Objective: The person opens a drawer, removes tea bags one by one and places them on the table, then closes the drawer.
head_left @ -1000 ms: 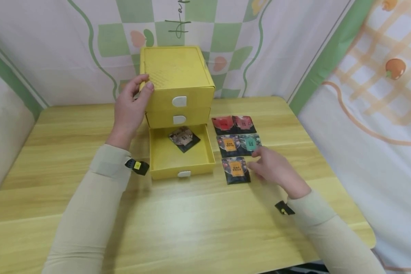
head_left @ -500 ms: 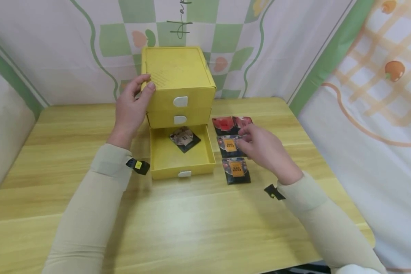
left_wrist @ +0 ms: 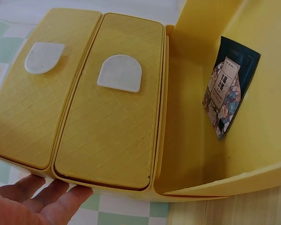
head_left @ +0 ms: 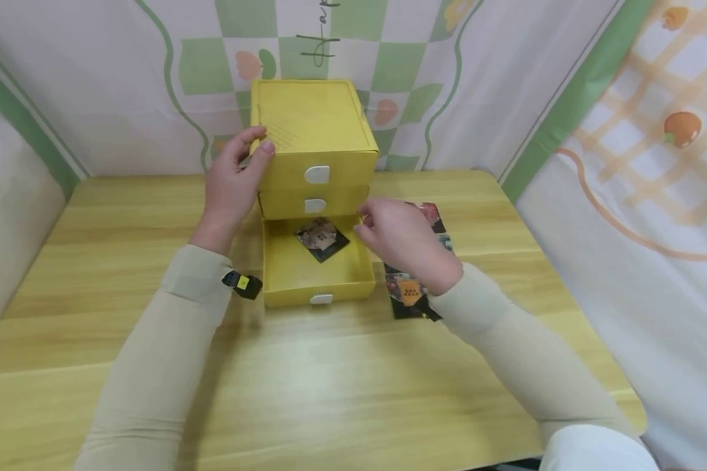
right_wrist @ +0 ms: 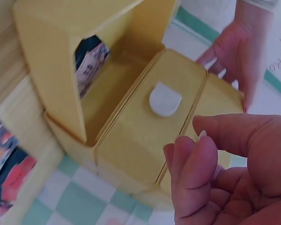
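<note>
A yellow drawer box (head_left: pixel 312 118) with three stacked drawers stands at the back of the table. Its bottom drawer (head_left: pixel 306 275) is pulled out, and one dark flowered sachet (head_left: pixel 323 239) lies tilted inside. My left hand (head_left: pixel 230 186) grips the box's upper left corner, thumb at the front edge and fingers along the side. Just right of the pulled-out drawer, my right hand (head_left: pixel 403 239) hovers near its right wall. In the right wrist view, that hand's fingers are loosely bent and hold nothing. Beneath it, several sachets on the table are partly hidden.
An orange-labelled sachet (head_left: pixel 409 292) and a red one (head_left: pixel 429 212) show around the right hand and forearm. White tabs mark the drawer fronts. Behind the wooden table (head_left: pixel 330 379) hangs a patterned curtain (head_left: pixel 400 65).
My right hand has moved from the lower sachets up, then left toward the drawer box, and now covers part of the sachet rows. The left hand keeps its grip on the box.
</note>
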Demonstrator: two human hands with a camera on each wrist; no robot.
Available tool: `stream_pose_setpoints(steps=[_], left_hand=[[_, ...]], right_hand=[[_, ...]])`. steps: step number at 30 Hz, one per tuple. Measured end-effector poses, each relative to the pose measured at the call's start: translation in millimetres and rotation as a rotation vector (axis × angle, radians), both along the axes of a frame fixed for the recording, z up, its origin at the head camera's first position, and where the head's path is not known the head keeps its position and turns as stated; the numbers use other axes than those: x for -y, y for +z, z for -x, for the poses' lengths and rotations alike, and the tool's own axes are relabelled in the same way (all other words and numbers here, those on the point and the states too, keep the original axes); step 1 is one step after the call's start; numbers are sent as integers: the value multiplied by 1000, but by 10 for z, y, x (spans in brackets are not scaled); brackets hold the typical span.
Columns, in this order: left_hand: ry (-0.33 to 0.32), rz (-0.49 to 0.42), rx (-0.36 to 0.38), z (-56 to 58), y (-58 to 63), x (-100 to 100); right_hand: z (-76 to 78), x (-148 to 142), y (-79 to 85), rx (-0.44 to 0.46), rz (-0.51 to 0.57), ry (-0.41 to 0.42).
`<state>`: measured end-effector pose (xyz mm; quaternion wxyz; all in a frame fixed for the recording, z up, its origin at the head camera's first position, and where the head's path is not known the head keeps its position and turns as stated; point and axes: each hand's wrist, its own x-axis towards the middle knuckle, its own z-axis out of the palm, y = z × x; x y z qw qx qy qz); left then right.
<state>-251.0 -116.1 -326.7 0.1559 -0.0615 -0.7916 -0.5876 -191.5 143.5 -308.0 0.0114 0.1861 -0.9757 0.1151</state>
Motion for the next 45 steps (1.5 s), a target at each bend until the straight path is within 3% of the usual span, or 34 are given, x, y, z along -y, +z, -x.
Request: stream_pose_setpoints(steps=[6,21,32,45], left_hand=[[7,21,-15,5,-9,0],[-3,19,-7,0,3,-13],[5,9,14,-15,-6,-4],[-6,17,15,-7,-17,3]], right_hand=[[102,298,-126,28,-120,56],[344,576,-485,196,-317,27],[382,662,-666,240,-288,61],[430,656,-769,278,-314,88]])
